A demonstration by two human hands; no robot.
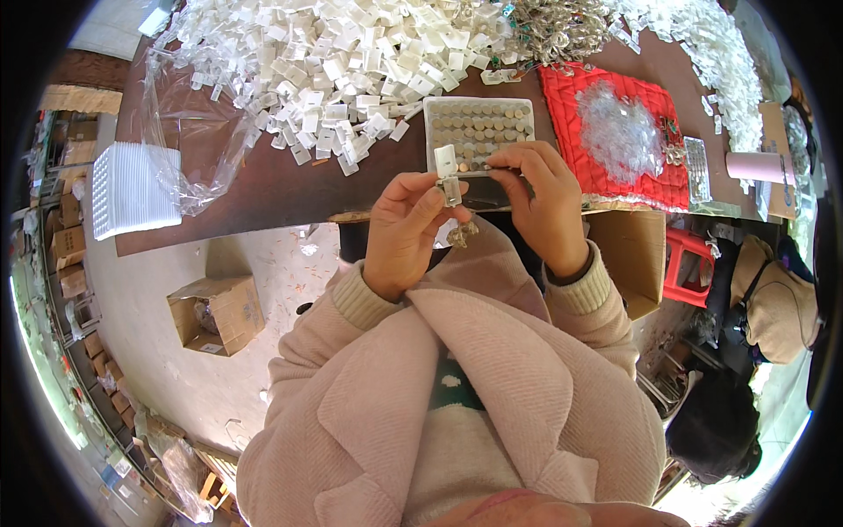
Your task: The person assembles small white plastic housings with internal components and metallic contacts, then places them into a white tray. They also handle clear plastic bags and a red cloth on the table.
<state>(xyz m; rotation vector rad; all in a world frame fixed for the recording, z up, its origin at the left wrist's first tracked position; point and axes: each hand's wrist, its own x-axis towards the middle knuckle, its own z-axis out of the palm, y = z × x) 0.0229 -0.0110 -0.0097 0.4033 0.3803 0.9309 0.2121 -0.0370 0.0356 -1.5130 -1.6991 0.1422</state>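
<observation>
My left hand (400, 230) pinches a small white plastic case (446, 163) with its lid standing up. Below those fingers dangles a small bundle of thin wire (460, 233). Just to the right, my right hand (546, 198) has its thumb and fingertips closed together near the case. A thin dark line runs from these fingertips toward the case, but what they hold is too small to make out. Behind both hands lies a white tray (429, 123) with rows of round, coin-like metal pieces, partly covered by the hands and the case.
A large heap of white plastic cases (351, 61) covers the table's far side, beside tangled wire bundles (562, 31). On the right, a red quilted cloth (562, 105) bears clear plastic bits. Stacked white trays (136, 189) stand left. A cardboard box (237, 312) sits on the floor.
</observation>
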